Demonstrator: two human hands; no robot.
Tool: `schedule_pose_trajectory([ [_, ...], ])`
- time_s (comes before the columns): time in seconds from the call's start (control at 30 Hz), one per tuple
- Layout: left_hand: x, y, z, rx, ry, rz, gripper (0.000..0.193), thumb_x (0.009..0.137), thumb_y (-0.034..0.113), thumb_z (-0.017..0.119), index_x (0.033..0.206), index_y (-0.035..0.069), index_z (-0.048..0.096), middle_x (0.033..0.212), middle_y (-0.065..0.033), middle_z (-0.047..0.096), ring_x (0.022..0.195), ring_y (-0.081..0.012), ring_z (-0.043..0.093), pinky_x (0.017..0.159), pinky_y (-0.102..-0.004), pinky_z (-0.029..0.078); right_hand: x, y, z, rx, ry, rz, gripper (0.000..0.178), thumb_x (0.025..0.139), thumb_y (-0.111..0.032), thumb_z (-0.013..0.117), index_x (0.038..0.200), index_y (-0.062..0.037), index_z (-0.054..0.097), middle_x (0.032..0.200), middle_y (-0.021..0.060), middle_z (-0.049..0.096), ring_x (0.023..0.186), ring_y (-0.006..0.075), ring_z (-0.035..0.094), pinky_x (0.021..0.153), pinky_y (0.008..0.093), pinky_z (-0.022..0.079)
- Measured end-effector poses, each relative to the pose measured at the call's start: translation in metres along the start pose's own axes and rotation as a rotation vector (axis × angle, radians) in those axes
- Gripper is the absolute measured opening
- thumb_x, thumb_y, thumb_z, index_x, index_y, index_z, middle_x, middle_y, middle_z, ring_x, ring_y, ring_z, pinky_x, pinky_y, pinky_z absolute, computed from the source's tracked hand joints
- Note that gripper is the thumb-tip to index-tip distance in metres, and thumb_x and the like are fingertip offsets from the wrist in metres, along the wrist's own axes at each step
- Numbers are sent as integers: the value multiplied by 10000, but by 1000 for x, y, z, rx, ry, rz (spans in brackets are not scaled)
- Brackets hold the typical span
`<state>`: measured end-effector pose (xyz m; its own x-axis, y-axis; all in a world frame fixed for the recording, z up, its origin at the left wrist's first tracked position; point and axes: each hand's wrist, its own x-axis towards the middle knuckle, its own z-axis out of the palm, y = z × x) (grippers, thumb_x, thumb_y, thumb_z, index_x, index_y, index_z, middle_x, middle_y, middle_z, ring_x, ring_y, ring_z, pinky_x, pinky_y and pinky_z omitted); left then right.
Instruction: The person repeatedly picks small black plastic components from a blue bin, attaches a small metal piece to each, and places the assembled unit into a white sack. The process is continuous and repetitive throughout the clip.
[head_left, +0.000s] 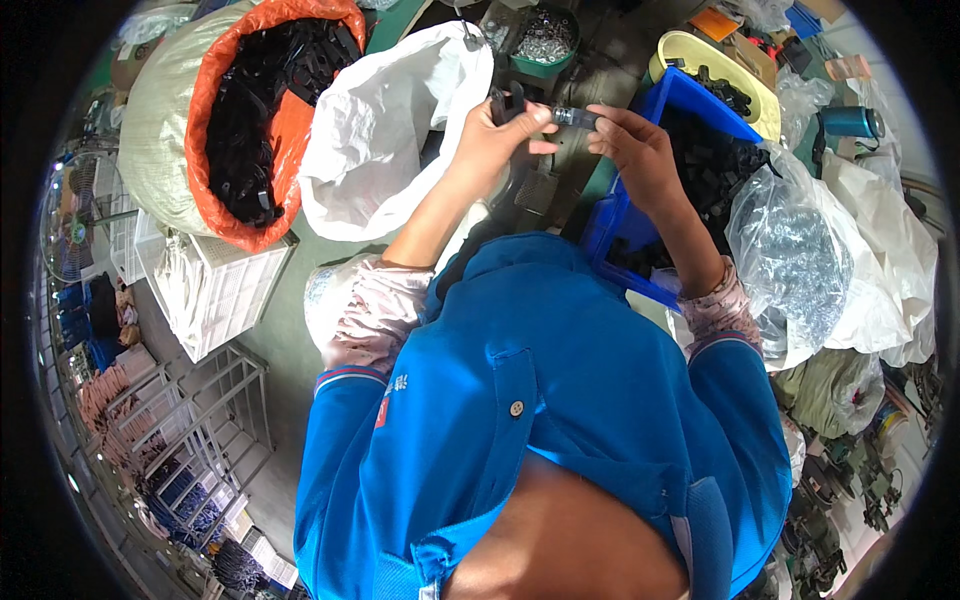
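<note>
In front of me, above the workbench, both hands meet at a small dark strip-like part [576,118] with a shiny, metallic-looking section. The thumb and fingers of my left hand [490,148] grip its left end. Black curved pieces [508,101] also stick up from that hand; I cannot tell whether they join the strip. My right hand [640,155] pinches the right end between thumb and fingertips. Below the right wrist stands a blue bin [612,235] holding many small black parts [705,165]. An open white sack [370,130] lies beside my left forearm.
At the left, an orange-lined sack [205,130] full of black parts sits near a white crate [235,295]. Beyond my hands is a green tub [545,45] of small shiny pieces. A yellow tub [690,48] and clear plastic bags [790,235] stand at the right.
</note>
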<state>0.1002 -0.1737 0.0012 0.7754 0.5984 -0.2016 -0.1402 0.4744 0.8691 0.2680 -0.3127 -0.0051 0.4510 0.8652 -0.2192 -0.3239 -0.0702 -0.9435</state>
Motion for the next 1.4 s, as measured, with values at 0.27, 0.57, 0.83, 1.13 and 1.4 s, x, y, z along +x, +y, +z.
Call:
schedule_pose_trajectory([
  [0.27,-11,15,-21,-282,-144,-258,381,996,242,484,1231,-56,503,1119,-210,643,946,-271,667,724,-403,592,5,-15,-17,275,-100,71,281,953,-136,586,1186,16,622,927,82,667,820,155,626,763,280,515],
  [0.57,-28,8,-3,202,-271,-201,364,935,162,625,1245,28,489,1025,-45,594,950,-127,602,648,-269,520,8,-29,-13,169,-109,-2,247,922,-129,643,1112,28,623,981,94,650,868,164,638,770,282,519],
  [0.83,-32,3,-4,61,-327,-283,408,951,170,599,1314,9,503,1220,-143,617,1044,-244,645,803,-362,579,12,-31,-10,-131,-133,-76,282,888,-166,686,1090,28,654,944,88,665,807,139,619,735,267,496],
  [1.13,-32,2,3,113,-332,-272,413,935,214,618,1294,29,529,1220,-110,628,1000,-218,661,703,-296,573,13,-38,-11,-321,-252,-45,276,872,-156,683,1071,35,658,853,36,647,740,99,580,715,246,460],
  [1.4,-29,-3,6,105,-302,-262,339,938,191,615,1230,31,550,1193,-111,642,960,-199,671,654,-268,559,14,-36,-10,-316,-263,-41,268,869,-161,686,1048,37,659,840,43,643,726,101,574,707,250,453],
])
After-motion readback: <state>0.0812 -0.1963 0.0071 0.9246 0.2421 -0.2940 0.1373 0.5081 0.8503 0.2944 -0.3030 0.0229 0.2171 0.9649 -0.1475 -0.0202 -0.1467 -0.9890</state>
